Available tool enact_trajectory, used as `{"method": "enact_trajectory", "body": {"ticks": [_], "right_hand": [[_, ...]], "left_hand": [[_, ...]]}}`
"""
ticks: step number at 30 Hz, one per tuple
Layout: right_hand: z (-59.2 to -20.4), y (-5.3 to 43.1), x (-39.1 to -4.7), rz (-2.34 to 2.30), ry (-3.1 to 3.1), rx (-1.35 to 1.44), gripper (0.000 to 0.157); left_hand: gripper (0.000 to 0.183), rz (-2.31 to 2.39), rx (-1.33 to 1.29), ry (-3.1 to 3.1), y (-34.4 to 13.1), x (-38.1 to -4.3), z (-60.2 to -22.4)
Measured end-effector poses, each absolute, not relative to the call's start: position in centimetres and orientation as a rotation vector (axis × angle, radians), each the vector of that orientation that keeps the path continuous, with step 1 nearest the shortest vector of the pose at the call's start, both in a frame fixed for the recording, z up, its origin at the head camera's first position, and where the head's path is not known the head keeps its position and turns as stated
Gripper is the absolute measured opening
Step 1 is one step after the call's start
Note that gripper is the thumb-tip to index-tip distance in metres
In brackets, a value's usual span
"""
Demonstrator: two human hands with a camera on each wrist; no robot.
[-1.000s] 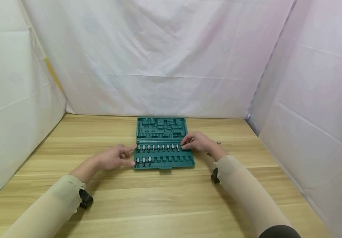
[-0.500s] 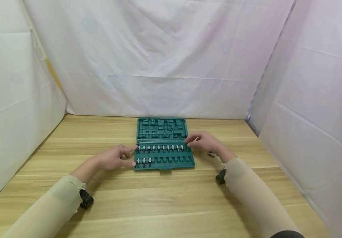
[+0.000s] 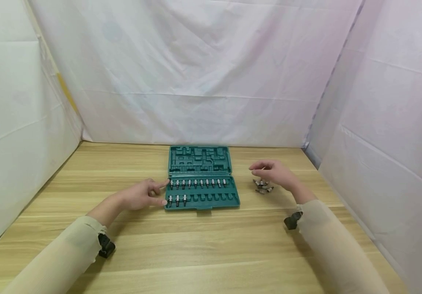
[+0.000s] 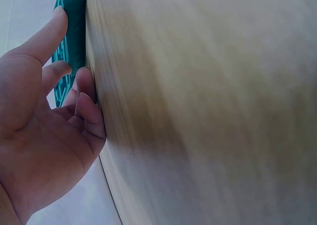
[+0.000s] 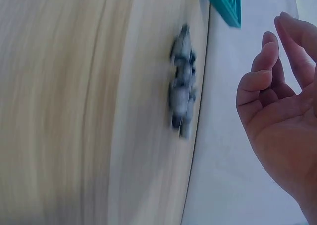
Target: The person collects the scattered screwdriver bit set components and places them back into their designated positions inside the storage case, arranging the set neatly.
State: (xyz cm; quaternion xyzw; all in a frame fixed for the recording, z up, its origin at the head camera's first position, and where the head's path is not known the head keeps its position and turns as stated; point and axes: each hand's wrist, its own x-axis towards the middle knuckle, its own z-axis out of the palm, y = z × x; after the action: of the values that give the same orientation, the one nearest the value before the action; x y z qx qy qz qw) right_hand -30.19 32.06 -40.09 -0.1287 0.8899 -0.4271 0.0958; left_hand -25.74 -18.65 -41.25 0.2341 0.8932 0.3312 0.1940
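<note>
An open green plastic case (image 3: 207, 190) lies on the table, its lid folded back. Silver bit sockets with dark tips (image 3: 195, 183) fill most of the upper row; a few more (image 3: 177, 200) stand at the left end of the lower row, with vacant slots to their right. My left hand (image 3: 143, 195) rests its thumb and index fingertips on the case's left edge, the other fingers curled in. To the right, my right hand (image 3: 275, 173) hovers by a small pile of loose bit sockets (image 5: 182, 86), holding nothing, its thumb and index fingertips close together.
The pale wood tabletop (image 3: 196, 253) reaches back to a white cloth (image 3: 203, 81), and more cloth hangs at both sides. Black wrist cameras (image 3: 106, 246) sit at each sleeve cuff.
My right hand has let go of a bit socket at the right end of the upper row and moved right to the loose pile, now uncovered. The left hand has stayed put.
</note>
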Motion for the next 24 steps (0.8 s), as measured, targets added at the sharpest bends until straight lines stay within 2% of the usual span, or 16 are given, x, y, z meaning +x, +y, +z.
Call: {"method": "enact_trajectory", "body": {"ticks": [12,24], "right_hand": [[-41.0,37.2,-29.7,-1.245,2.725,-0.304,0.037],[-42.2,40.5,-30.8,-1.238,2.624,-0.212,0.046]], "left_hand": [[0.086,0.912,0.662,2.510,-18.6,-25.7,-41.1],[0.086,0.913,0.668,2.504,-18.6,-25.6,-41.0]]}}
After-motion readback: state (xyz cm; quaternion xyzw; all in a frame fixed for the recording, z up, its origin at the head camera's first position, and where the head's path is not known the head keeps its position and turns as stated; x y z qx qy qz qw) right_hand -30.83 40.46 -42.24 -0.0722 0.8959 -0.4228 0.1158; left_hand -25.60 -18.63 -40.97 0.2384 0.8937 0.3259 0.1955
